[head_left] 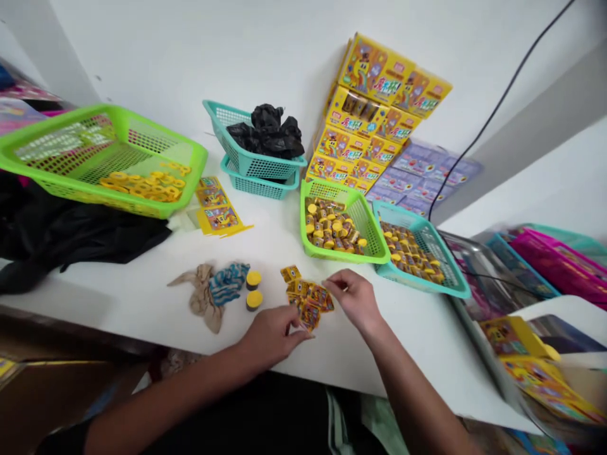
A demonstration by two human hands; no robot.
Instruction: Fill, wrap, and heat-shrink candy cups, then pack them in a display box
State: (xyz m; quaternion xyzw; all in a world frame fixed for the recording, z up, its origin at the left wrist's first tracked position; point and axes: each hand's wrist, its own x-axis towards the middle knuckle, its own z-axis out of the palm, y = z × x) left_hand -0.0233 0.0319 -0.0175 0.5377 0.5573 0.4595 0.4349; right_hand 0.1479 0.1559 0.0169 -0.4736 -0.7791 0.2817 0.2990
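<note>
Lying between both hands on the white table, the yellow packets are pinched at the near edge by the left hand; the half-open right hand touches their right side.

The left forearm comes in from 7 o'clock and the right forearm from 5 o'clock, both bare, converging near the middle of the view. The left hand is knuckles up, thumb and forefinger pinched together toward 3 o'clock. The right hand sits just beyond it at 1 o'clock, palm down, fingers bent toward 9 o'clock, its grip unclear.
</note>
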